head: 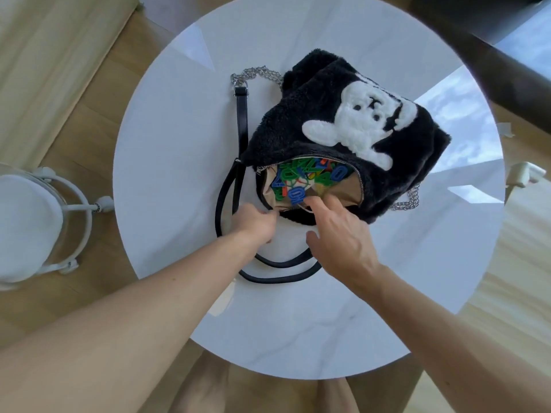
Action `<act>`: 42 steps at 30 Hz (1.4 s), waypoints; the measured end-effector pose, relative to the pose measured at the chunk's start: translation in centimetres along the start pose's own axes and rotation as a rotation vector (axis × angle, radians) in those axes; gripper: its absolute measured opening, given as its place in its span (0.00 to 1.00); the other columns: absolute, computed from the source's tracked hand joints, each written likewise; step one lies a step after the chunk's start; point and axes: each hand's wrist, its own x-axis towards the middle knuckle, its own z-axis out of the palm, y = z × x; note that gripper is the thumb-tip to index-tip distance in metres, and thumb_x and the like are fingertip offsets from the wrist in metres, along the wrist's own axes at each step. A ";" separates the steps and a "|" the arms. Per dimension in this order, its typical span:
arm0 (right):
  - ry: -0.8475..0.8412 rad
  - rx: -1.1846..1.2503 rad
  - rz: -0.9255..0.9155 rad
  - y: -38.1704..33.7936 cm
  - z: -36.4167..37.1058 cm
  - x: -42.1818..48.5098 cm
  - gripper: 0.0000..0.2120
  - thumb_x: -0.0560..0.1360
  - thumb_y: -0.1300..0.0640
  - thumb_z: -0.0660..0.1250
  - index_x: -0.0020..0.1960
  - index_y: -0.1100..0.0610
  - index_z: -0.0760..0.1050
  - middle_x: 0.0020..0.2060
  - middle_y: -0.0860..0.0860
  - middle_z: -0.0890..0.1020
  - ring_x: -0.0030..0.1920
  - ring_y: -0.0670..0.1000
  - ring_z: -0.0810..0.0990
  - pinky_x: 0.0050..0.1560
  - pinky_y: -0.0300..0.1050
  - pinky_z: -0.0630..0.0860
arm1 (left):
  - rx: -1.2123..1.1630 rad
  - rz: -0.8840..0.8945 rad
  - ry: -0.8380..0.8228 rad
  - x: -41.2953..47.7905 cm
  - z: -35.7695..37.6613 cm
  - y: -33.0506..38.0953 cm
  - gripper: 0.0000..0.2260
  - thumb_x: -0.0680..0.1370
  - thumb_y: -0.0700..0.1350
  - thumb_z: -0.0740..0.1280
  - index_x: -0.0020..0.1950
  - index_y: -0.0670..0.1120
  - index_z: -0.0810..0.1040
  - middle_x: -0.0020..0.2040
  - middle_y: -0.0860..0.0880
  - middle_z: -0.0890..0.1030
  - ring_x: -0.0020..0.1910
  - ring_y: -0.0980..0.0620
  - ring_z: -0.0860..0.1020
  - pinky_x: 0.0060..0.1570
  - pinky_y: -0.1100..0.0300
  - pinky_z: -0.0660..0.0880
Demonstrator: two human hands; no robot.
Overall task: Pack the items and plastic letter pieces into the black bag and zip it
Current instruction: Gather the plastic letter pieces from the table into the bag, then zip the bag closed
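Round white table, wooden floor, white stool (left), black bag open

Bright daylight, tabletop glare, fisheye edges

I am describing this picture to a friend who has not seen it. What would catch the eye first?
First, the fluffy black bag with its white bear patch, lying in the middle of the round white table. Its unzipped mouth shows bright plastic letters inside, where the left hand pinches the near edge and the right hand reaches in with straight fingers.
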 end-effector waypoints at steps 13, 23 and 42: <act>0.065 -0.089 0.029 -0.8 -1.2 5.5 0.04 0.76 0.64 0.62 0.45 0.57 0.74 0.35 0.53 0.76 0.32 0.56 0.73 0.30 0.45 0.68 | -0.287 0.035 0.042 0.2 2.0 0.2 0.08 0.74 0.50 0.72 0.41 0.46 0.81 0.35 0.48 0.85 0.31 0.54 0.83 0.42 0.53 0.83; 0.131 -0.082 -0.098 1.3 0.3 4.0 0.10 0.77 0.62 0.64 0.56 0.54 0.79 0.51 0.49 0.82 0.46 0.59 0.82 0.38 0.51 0.79 | -0.198 0.135 0.035 -2.0 1.8 0.8 0.18 0.66 0.52 0.73 0.43 0.37 0.80 0.38 0.41 0.85 0.30 0.49 0.77 0.37 0.49 0.80; 0.016 0.933 0.290 -8.6 1.9 1.5 0.15 0.76 0.57 0.67 0.63 0.55 0.80 0.45 0.45 0.85 0.45 0.45 0.83 0.52 0.48 0.81 | 0.407 0.798 0.208 4.3 -7.7 4.1 0.18 0.75 0.44 0.69 0.63 0.44 0.73 0.56 0.48 0.72 0.43 0.52 0.71 0.49 0.60 0.71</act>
